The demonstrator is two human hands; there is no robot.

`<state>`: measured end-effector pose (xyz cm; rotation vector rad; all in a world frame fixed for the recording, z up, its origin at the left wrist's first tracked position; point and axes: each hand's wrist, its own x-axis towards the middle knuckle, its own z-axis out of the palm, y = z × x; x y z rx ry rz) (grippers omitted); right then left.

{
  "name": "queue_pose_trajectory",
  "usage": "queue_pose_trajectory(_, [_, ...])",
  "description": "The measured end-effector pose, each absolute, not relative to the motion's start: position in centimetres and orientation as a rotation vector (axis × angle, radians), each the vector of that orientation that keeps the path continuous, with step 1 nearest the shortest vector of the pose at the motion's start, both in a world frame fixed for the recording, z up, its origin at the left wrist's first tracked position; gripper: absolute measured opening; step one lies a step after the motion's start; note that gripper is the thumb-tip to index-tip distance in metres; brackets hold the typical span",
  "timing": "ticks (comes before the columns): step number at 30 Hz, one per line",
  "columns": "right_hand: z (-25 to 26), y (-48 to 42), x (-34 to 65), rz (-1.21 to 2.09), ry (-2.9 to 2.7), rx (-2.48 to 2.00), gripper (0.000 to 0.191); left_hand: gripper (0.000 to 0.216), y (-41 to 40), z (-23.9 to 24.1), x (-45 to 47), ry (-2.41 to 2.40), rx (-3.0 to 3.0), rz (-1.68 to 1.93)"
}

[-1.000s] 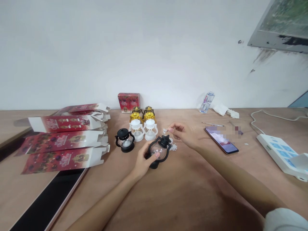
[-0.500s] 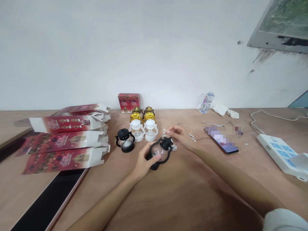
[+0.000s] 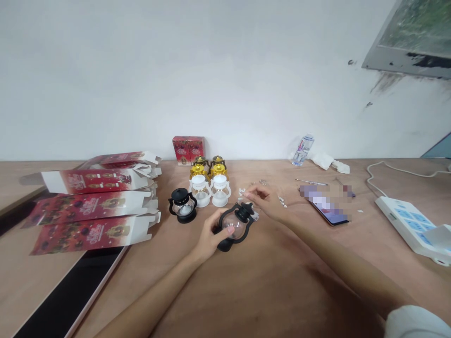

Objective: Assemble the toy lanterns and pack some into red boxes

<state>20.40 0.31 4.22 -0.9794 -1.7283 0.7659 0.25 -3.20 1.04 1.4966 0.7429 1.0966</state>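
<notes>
My left hand (image 3: 210, 239) grips a small black toy lantern (image 3: 235, 226) with a clear globe, tilted to the right on the wooden table (image 3: 268, 281). My right hand (image 3: 266, 201) hovers at the lantern's black top, fingers pinched together on something too small to name. Small white bits (image 3: 282, 202) lie on the table beside that hand. Behind stand another black lantern (image 3: 182, 205), two white lanterns (image 3: 210, 190) and gold ones (image 3: 208, 170) in rows.
Flat red-and-white cartons (image 3: 95, 202) are stacked at the left, and two red boxes (image 3: 188, 149) stand by the wall. A phone (image 3: 327, 209), a thin metal tool (image 3: 312, 182), a plastic bottle (image 3: 302, 149) and a white power strip (image 3: 410, 227) lie to the right. A dark panel (image 3: 66, 300) lies at the lower left.
My right hand has come down and slightly right, from above the lantern to its top. The lantern has tilted a little lower in my left hand.
</notes>
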Motion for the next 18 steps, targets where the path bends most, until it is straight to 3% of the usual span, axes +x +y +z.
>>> queue_pose_trajectory(18, [4.9,0.1,20.7,0.695,-1.877,-0.966,0.029,0.045,-3.6,0.9,0.3,0.724,1.611,1.121])
